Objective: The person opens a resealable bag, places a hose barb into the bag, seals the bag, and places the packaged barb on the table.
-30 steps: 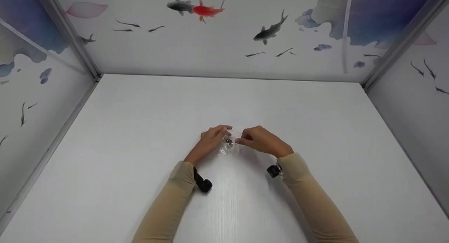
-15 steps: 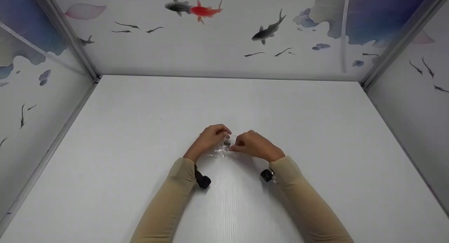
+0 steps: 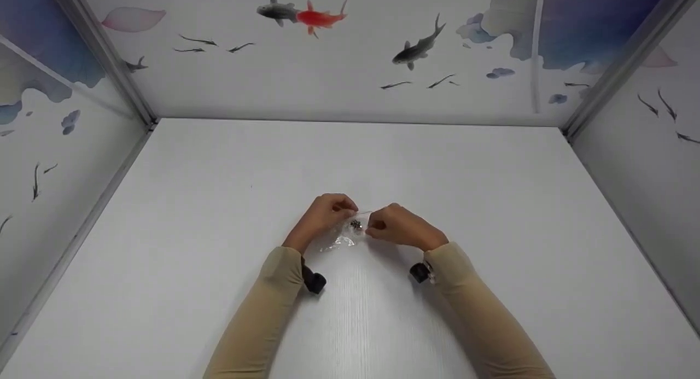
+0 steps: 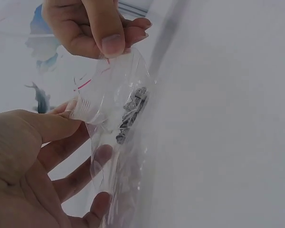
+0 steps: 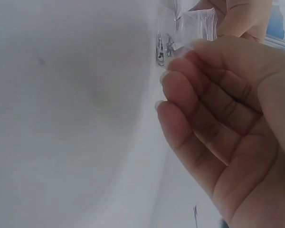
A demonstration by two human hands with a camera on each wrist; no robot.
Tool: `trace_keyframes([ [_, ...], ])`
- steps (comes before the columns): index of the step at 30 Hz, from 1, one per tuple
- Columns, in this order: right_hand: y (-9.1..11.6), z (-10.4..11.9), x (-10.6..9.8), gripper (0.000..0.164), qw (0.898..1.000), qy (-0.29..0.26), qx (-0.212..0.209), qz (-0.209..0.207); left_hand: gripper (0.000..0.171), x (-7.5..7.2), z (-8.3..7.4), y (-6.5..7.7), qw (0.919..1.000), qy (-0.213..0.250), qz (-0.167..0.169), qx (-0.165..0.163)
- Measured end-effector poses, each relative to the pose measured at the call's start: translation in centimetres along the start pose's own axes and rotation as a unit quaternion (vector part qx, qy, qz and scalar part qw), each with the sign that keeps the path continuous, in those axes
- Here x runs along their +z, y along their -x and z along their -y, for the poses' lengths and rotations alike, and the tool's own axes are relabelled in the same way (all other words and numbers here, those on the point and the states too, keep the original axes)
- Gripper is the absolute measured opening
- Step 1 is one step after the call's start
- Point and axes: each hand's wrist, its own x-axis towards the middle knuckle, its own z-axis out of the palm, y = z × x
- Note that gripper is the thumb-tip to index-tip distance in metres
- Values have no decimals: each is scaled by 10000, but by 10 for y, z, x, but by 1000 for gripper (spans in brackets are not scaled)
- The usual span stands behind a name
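A small clear zip bag with a red line along its top hangs between both hands, low over the table. Small dark-grey metal pieces lie bunched inside it; their exact kind is too blurred to tell. My left hand pinches one upper corner between thumb and forefinger, its other fingers loosely bent behind the plastic. The opposite upper corner is pinched by the thumb and forefinger of my right hand. In the right wrist view, the curled fingers of that hand partly hide the bag.
A broad white table lies beneath the hands. Upright panels printed with fish enclose its back and sides, joined by metal corner posts. Black wrist cameras sit below both sleeve cuffs.
The left hand, earlier laid flatter over the bag, has drawn its fingers in to pinch the edge. The right hand has shifted slightly left and down, and the bag's top now spans between them.
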Motion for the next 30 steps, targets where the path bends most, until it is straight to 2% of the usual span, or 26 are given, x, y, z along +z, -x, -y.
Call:
trace_keyframes([
  [6,2,-5,-5,14,9998,-163,-88,-105,9,1,3,2,9993,92,-313,177],
  [12,5,-8,-15,14,9989,-393,76,-234,19,-2,-1,5,9985,285,-458,18],
  [15,6,-9,-21,15,9987,-373,144,-316,18,-3,-4,6,9966,356,-736,41],
  [19,9,-9,-28,15,9977,-450,223,-454,14,-3,-11,8,9895,670,-1280,-4],
  [22,12,-10,-33,16,9962,-494,270,-658,13,-2,-16,11,9835,902,-1565,-121],
  [26,17,-14,-39,15,9930,-452,245,-1065,15,-4,-22,16,9781,1121,-1751,-94],
  [30,22,-17,-45,15,9866,-618,52,-1508,17,-7,-28,20,9720,1587,-1728,96],
])
